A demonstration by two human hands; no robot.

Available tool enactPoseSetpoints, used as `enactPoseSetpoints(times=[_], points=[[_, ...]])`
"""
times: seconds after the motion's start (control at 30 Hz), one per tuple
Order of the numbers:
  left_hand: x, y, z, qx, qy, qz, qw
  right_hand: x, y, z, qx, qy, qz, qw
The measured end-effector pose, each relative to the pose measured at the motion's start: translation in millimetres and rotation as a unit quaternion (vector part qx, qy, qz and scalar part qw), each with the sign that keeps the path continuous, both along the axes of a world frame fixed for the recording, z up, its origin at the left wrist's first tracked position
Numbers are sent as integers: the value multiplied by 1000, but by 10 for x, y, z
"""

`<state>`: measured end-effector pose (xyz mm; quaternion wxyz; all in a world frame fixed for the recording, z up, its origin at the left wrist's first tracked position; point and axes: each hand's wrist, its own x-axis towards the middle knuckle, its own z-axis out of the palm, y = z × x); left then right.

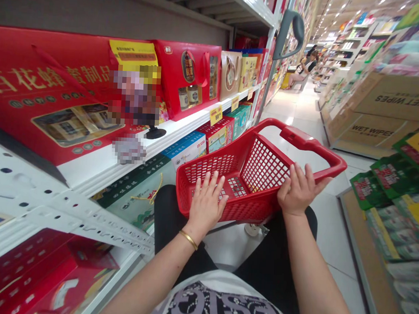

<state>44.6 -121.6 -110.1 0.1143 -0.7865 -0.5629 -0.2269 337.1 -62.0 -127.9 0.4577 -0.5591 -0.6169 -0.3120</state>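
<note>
A red plastic shopping basket (265, 161) with lattice sides rests across my knees, its long handle rising to the right. Nothing lies in the part of it that shows. My left hand (208, 201), with a gold bangle at the wrist, lies spread on the near rim at the left. On the rim at the right rests my right hand (300, 188), fingers stretched out, below the basket handle (310, 140). Neither hand is wrapped around anything.
Shelves at left hold red gift boxes (188, 77) and a yellow price tag (216, 114). A grey hooked handle (289, 35) juts over the aisle. Wet wipes cartons (388, 109) and green packs (382, 176) stand at right. A person (309, 64) sits farther down the aisle.
</note>
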Motion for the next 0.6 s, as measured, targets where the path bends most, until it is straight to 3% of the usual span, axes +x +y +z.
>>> enactPoseSetpoints(times=[0.1,0.2,0.3,0.47,0.53,0.6], points=[[1,10,-11,4,-5,-2,1000,-308,-57,-64,14,11,44,999],[-6,9,-21,6,-2,-2,1000,-741,-184,-192,-34,-68,153,985],[-10,-1,-18,6,1,1,1000,-819,-236,-213,-64,-144,210,965],[5,-14,9,0,1,13,1000,-423,-111,-80,-37,-87,125,988],[8,-11,16,-2,2,17,1000,-449,-86,-83,-32,-34,96,994],[4,-5,12,-5,4,19,1000,-650,-122,-137,-36,3,97,995]])
